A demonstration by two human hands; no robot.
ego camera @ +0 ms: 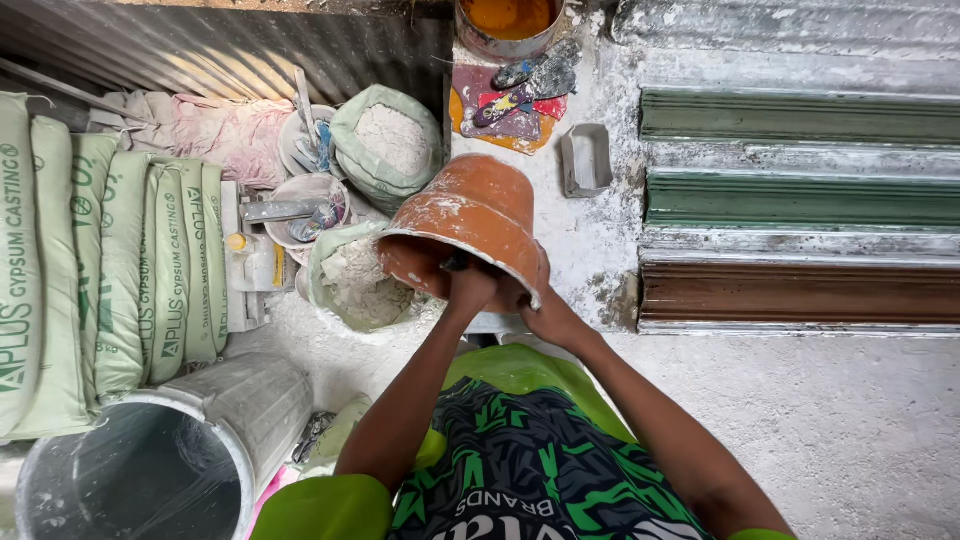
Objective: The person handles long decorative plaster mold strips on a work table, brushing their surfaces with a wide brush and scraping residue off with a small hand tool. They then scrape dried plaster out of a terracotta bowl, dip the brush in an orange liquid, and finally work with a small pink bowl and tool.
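I hold an orange plastic bucket [470, 215], dusted with white powder, tipped over with its mouth facing down and toward me. My left hand [468, 285] reaches into the bucket's mouth at its rim. My right hand [535, 300] grips the rim on the right side. The bucket hangs just right of an open green sack of white powder [350, 280] on the floor. What my left fingers do inside the bucket is hidden.
A second open powder sack [388, 140] stands behind, with bowls and trowels [305, 205] beside it. Stacked green gypsum bags [100, 260] line the left. A grey bin with a plastic liner [150, 465] is at lower left. Long moulded strips [800, 200] lie right.
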